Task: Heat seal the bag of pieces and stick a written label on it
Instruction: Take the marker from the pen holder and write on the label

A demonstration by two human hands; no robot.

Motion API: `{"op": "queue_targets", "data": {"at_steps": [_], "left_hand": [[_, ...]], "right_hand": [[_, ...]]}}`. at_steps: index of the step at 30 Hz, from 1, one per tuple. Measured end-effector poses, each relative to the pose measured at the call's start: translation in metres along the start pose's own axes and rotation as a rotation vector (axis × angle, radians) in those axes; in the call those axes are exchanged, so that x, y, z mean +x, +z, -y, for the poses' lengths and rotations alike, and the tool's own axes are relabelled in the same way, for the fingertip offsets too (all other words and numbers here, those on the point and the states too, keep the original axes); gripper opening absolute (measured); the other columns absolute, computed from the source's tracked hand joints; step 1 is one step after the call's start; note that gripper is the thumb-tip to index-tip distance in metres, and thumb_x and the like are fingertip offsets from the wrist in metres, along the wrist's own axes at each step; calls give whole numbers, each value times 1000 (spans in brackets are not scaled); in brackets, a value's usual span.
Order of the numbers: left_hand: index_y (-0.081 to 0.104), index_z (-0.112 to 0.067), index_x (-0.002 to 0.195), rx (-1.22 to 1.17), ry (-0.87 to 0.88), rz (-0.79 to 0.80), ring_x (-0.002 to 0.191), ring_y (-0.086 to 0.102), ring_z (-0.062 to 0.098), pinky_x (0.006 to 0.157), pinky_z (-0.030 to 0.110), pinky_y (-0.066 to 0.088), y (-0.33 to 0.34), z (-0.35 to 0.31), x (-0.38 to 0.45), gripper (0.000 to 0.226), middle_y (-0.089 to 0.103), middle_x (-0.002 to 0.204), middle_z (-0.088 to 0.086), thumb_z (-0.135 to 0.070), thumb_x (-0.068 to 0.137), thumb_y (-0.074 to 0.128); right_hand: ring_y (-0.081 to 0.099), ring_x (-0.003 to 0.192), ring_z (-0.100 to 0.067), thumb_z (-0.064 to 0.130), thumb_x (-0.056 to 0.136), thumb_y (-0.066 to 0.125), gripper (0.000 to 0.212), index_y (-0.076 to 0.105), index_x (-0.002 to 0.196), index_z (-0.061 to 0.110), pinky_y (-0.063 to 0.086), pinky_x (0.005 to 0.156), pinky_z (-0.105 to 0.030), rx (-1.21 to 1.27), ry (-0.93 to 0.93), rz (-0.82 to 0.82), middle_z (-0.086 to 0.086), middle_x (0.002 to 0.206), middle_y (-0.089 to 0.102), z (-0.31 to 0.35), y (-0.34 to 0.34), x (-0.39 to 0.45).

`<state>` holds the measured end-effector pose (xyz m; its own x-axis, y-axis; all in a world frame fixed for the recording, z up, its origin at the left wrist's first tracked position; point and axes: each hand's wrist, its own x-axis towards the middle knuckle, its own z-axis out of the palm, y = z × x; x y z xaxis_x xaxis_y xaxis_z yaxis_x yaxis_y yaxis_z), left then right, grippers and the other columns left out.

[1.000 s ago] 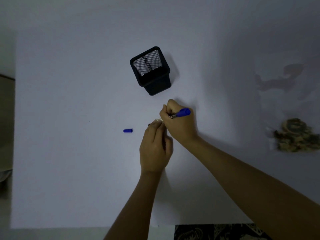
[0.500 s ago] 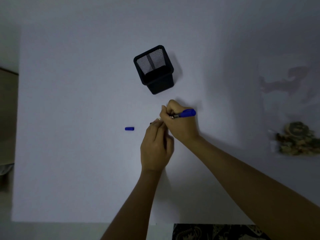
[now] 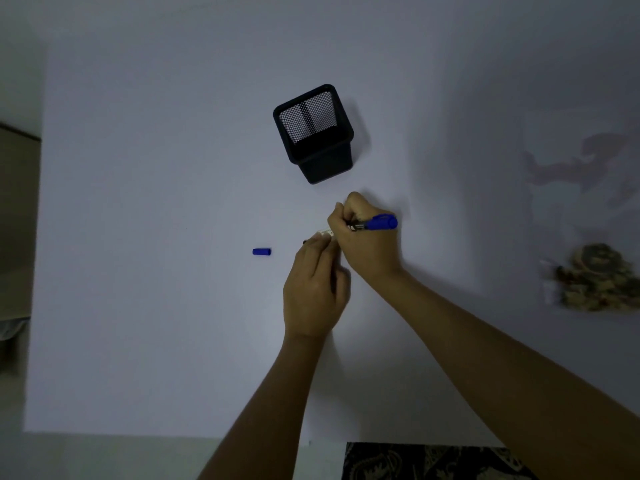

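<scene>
Label-writing looks to be the step in hand. Left of both hands a blue pen cap (image 3: 261, 251) lies loose on the white counter (image 3: 138, 306). The left hand (image 3: 313, 289) pins a small white label (image 3: 326, 233) with its fingertips, while the right hand (image 3: 369, 242), touching it, grips a blue pen (image 3: 379, 223); a black mesh pen holder (image 3: 317, 133) stands beyond them. Well right of the hands sits the bag of pieces (image 3: 592, 280); whether it is sealed cannot be told. Next, probably: finish writing, then carry the label across to the bag.
</scene>
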<state>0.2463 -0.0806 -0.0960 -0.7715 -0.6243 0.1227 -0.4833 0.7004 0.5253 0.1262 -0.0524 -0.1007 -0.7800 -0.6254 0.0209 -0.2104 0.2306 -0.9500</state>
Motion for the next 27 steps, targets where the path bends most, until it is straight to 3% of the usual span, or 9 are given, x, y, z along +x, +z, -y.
{"op": "queue_targets", "data": {"at_steps": [10,16,18,20,27], "left_hand": [[64,-1,118,28,30,6,116,58,24,100,33,49,2,1,-1,38,66,119,14,-6,80,66],[64,-1,117,35,39,12,111,61,23,99,33,50,-1,-2,-2,37,67,117,14,-6,80,66],[64,-2,117,46,46,21,111,61,22,99,32,50,-3,-3,-2,36,67,117,13,-7,81,65],[64,-3,116,57,54,29,107,62,22,96,31,52,-6,-4,-2,35,67,115,12,-9,82,64],[70,-6,86,189,152,33,82,66,22,82,29,55,-14,-4,19,18,70,84,7,-12,72,80]], "right_hand": [[42,45,-5,3,89,57,44,33,60,26,36,42,-13,56,76,-54,11,50,37,5,-1,3],[44,51,-16,4,87,57,29,42,62,6,43,49,-33,118,261,-96,-10,55,43,15,-7,12],[49,52,-14,4,87,56,28,43,62,6,46,51,-31,124,322,-72,-13,57,47,21,-11,16],[48,45,-4,3,87,56,32,41,59,9,44,47,-19,130,379,-38,-8,54,48,27,-15,20],[39,47,-14,8,87,53,34,38,57,15,33,45,-25,154,577,0,-3,52,43,38,-46,30]]}}
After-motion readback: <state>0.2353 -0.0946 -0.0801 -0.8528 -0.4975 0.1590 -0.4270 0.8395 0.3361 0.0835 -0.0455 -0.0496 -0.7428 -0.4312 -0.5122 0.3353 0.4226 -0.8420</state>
